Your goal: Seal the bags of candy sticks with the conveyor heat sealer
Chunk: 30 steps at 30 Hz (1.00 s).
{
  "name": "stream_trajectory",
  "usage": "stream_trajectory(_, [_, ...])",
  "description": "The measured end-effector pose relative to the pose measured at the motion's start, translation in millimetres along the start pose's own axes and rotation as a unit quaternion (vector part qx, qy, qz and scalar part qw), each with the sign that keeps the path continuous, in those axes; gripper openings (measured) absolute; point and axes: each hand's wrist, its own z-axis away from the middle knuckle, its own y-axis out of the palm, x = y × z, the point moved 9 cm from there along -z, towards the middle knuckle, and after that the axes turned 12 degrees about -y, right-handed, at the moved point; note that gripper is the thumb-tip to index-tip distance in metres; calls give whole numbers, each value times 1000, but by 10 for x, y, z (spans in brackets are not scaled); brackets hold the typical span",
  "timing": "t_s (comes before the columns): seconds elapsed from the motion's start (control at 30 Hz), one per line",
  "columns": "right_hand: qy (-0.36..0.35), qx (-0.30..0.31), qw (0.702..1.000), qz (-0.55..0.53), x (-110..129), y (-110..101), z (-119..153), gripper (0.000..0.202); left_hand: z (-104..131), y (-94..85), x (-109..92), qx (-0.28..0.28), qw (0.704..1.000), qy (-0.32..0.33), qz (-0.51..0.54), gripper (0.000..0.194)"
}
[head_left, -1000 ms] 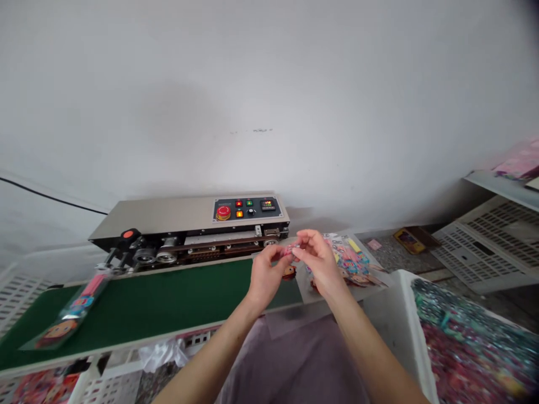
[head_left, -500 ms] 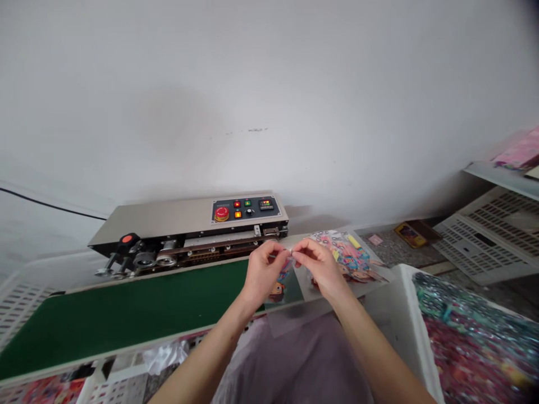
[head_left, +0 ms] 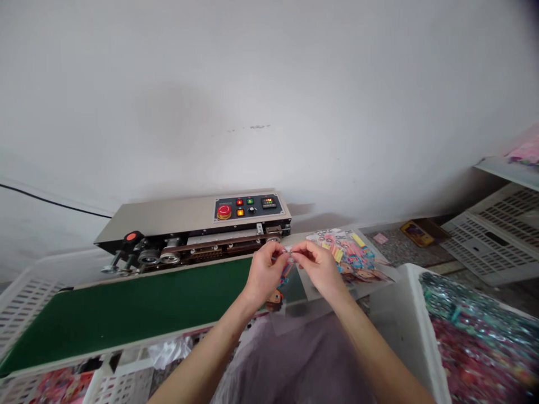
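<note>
My left hand (head_left: 264, 272) and my right hand (head_left: 319, 268) meet fingertip to fingertip in front of the sealing machine's right end. Both are closed in a pinch at the top edge of a clear plastic bag (head_left: 296, 290). Through the film shows a colourful printed figure (head_left: 275, 300), brown at the bottom with pink and blue above, partly behind my left hand. What exactly lies between the fingertips is too small to make out. Just right of my right hand lies a pile of similar printed figures (head_left: 349, 255) with metal rings.
The sealing machine (head_left: 168, 216), its panel lit, stands behind a green conveyor belt (head_left: 138, 303). At the right is a white box (head_left: 415, 292) full of shiny teal and red packets (head_left: 480, 336). White crates (head_left: 480, 247) stand beyond it; another crate (head_left: 25, 303) is at the left.
Both hands keep their pinch and have barely shifted. The clear bag and figure hang slightly differently below them. The whole view has moved a little.
</note>
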Motion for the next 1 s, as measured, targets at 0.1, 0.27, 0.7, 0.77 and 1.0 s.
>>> stream_trajectory(0.1, [-7,21,999,43,-4,-23,-70,11,-54,44,85,-21,1000,-1,-12,17])
stream_trajectory(0.27, [-38,44,989,137,-83,-51,-188,11,-164,86,218,-45,998,-3,-51,12])
stream_trajectory(0.7, [-8,93,925,369,-518,-78,-556,24,233,634,554,85,800,243,-542,51])
stream_trajectory(0.77, [-22,93,912,399,-454,-198,-424,31,227,645,649,78,787,237,-565,55])
stream_trajectory(1.0, [-77,143,834,527,-361,-381,-29,35,250,652,683,51,784,233,-573,56])
